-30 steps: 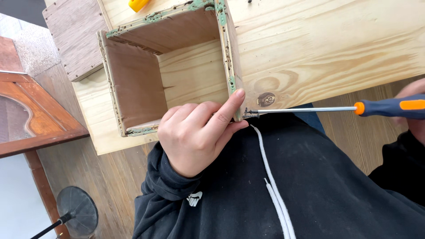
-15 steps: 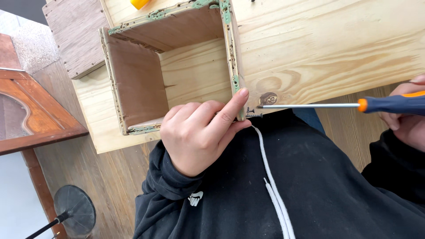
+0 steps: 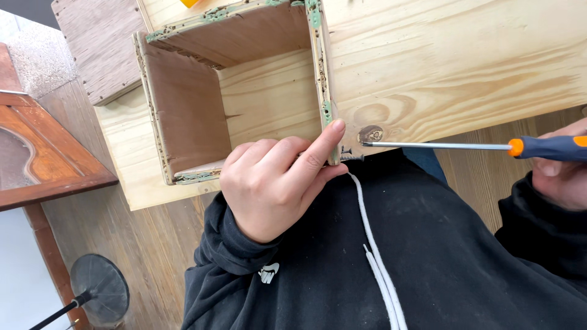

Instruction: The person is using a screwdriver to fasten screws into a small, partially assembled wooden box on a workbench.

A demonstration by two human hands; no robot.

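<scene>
A broad pine board (image 3: 452, 67) is lying across the top of the view, its near edge running just above the person's black hooded sweatshirt (image 3: 428, 263). Sitting on the board's left part is an open plywood box (image 3: 235, 91), its brown inner walls facing up toward us and flecks of green paint clinging along its rims. A red-brown wooden table (image 3: 43, 165) is standing off to the left, over the plank floor (image 3: 122, 244).

The left hand (image 3: 275, 183) is resting at the box's near right corner. Its fingers are curled loosely rather than clenched, and the forefinger is stretching up along the box's right wall, its tip pressing against the wall's edge beside a dark knot (image 3: 370, 133) in the board. Thumb and forefinger seem to be steadying a small screw (image 3: 350, 154) at that corner, though the screw is mostly tucked behind the fingers and hard to make out.

The right hand (image 3: 559, 171) is only partly showing at the right edge, its fingers wrapping closed around the orange and dark handle of a screwdriver (image 3: 465, 146). The long steel shaft is lying level, pointing left, its tip sitting just beside the screw and the knot.

A white drawstring (image 3: 373, 244) is trailing down the sweatshirt below.
</scene>
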